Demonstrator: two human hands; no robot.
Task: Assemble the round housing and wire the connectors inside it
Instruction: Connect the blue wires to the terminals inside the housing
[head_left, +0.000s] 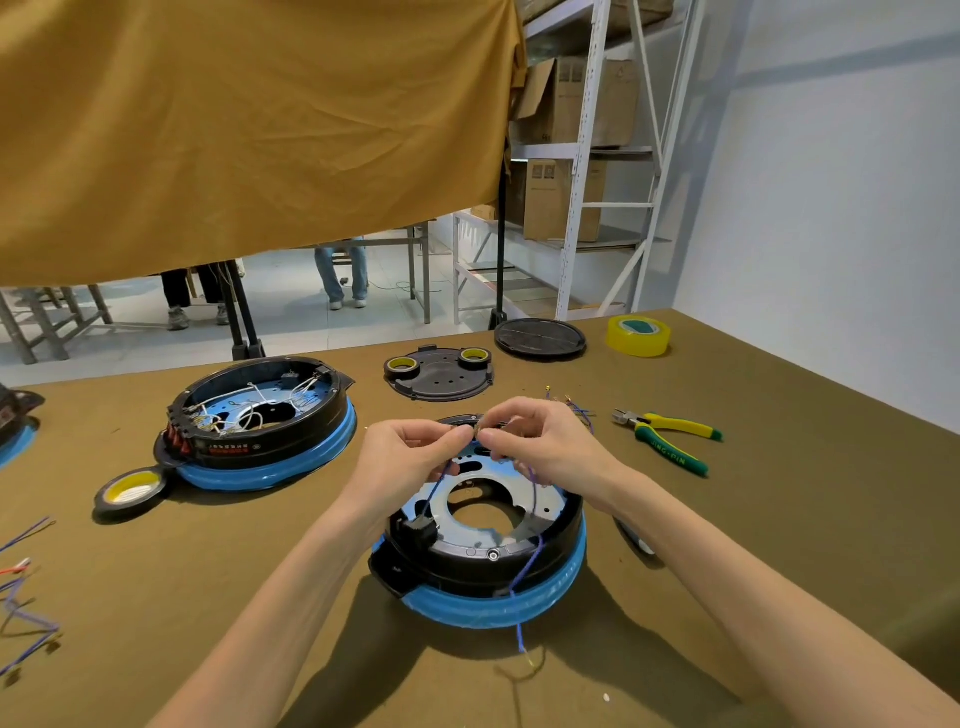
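head view: the round housing sits on the tabletop at centre, black rim over a blue-wrapped base. both hands meet above its 12 o'clock edge. the left hand pinches a blue wire that runs down to a black connector at the housing's 9 o'clock; the right hand pinches a small part against it, too small to name. to do this well, keep both grips close to the joint and leave slack so the connector is not tugged. a purple wire trails over the 6 o'clock rim and could snag a wrist. pliers lie at 3 o'clock, a second housing at 10 o'clock with a tape roll beside it, a yellow tape roll at 1 o'clock.
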